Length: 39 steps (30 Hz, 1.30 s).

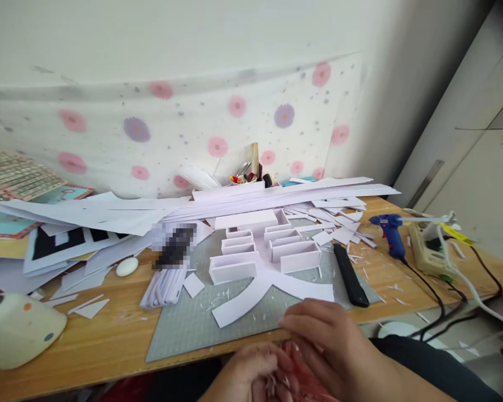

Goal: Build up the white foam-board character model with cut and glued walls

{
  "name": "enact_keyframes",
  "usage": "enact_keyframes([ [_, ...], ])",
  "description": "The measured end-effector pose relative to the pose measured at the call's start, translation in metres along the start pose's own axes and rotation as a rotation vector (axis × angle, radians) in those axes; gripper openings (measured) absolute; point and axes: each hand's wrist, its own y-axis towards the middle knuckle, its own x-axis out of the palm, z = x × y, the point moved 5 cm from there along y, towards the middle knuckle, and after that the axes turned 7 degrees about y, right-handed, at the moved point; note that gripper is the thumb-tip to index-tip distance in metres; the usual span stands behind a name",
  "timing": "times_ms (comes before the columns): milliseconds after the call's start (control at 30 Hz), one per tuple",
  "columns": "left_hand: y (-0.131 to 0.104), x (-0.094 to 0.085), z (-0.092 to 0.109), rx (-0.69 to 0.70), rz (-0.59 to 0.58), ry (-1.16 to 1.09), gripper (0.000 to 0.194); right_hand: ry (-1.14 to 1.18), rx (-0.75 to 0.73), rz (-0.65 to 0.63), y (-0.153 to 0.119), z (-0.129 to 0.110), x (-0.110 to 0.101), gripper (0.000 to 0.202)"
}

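My left hand (251, 371) is low in the view below the table's front edge, its fingers curled inward around small pale bits that I cannot make out clearly. Close to its right, my right hand (331, 338) has its fingers loosely bent and pointing left, with nothing visible in them. Red plastic (305, 371) shows between and beneath the hands. Just beyond them, a white paper-board model (268, 273) with several open box sections and two curved legs lies on a grey cutting mat (184, 335). A black-handled cutter (350, 276) rests at the mat's right edge.
A blue glue gun (392, 234) and a power strip (431, 251) with cables are at the right. White strips (285, 198) and scraps (339, 220) lie behind the model. At left are paper sheets (100, 215), a white oval object (127, 267) and a cream-coloured object (29, 329).
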Motion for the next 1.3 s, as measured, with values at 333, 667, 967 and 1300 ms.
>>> enact_keyframes([
  [333, 0.066, 0.016, 0.216, 0.513, 0.504, 0.244, 0.03, 0.172, -0.034, 0.174, 0.005, 0.008, -0.021, 0.028],
  [667, 0.169, 0.019, 0.245, 0.45, 0.514, 0.559, 0.033, 0.107, -0.044, 0.035, 0.007, -0.001, -0.022, 0.029],
  [967, 0.185, 0.06, 0.225, 0.332, 0.33, 1.088, 0.069, 0.115, -0.083, 0.037, 0.004, -0.001, -0.028, 0.027],
  [1300, 0.144, 0.002, 0.275, 0.191, 0.346, 1.771, 0.083, 0.097, -0.021, -0.03, 0.002, 0.002, -0.027, 0.023],
])
